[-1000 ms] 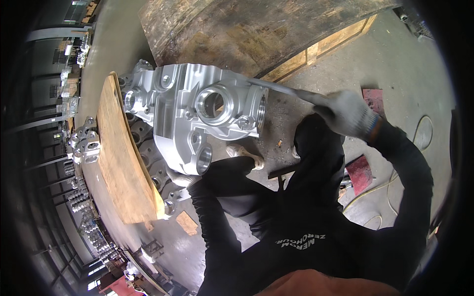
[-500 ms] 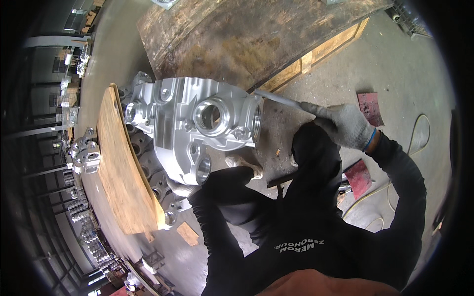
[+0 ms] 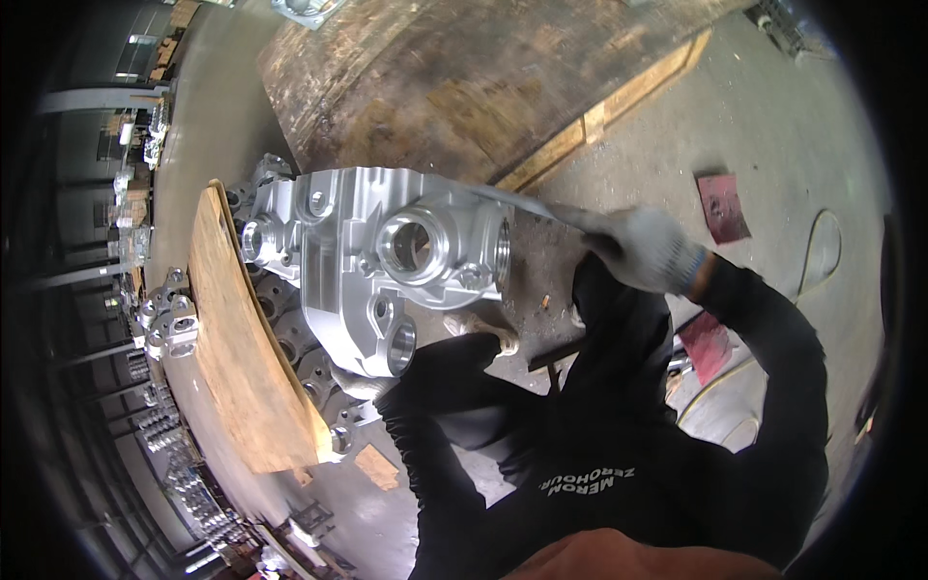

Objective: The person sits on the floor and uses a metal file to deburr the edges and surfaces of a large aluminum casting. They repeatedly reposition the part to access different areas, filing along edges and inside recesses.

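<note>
A large silver metal casting (image 3: pixel 343 246) with round bored openings stands in front of me, left of centre. My right hand (image 3: pixel 650 249), in a grey knitted glove, is closed around the near end of a long, flat grey file (image 3: pixel 527 202). The file's far part lies along the casting's upper right edge and is blurred by motion. At the casting's lower end, my gloved left hand (image 3: pixel 356 383) grips it from below. Most of that hand's fingers are hidden behind the metal.
Left of the casting stands a curved wooden board (image 3: pixel 242 338), with more castings (image 3: pixel 280 300) behind it. A stained wooden tabletop (image 3: pixel 416 97) spans the far side. Red sheets (image 3: pixel 722 207) and a thin hose (image 3: pixel 822 253) lie on the floor to the right.
My right hand has moved left and slightly down, pushing the file farther along the casting's upper right edge. The left hand stays at the casting's lower end.
</note>
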Available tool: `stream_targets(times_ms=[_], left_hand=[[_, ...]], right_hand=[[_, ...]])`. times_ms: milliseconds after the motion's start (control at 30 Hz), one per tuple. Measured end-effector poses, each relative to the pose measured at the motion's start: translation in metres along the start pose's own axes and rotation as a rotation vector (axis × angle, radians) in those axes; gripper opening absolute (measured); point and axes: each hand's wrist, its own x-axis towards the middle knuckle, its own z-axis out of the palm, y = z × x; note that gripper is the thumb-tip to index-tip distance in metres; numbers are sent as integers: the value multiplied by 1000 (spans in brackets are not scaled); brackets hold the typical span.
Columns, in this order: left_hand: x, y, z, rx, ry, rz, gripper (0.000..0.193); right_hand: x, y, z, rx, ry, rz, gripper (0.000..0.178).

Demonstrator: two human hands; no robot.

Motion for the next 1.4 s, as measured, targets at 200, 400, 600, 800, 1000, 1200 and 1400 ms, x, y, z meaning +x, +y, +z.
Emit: stream_targets(times_ms=[200, 400, 600, 800, 1000, 1200, 1400], left_hand=[[3, -2, 2, -54, -12, 6, 52], [-4, -2, 10, 56, -56, 86, 52], [-5, 2, 15, -237, -151, -71, 52], [-1, 0, 13, -72, -61, 38, 53], [7, -3, 8, -53, -50, 0, 50], [4, -4, 10, -321, -228, -127, 56], [13, -14, 1, -390, -192, -183, 53]], right_hand=[[0, -40, 77, 1045, 170, 240, 51], [8, -66, 93, 1294, 275, 419, 52], [-1, -78, 114, 1327, 340, 504, 51], [2, -69, 145, 1462, 300, 689, 48], [4, -64, 169, 1444, 443, 534, 51], [7, -77, 130, 1498, 415, 424, 49], [6, -84, 114, 1386, 328, 550, 55]])
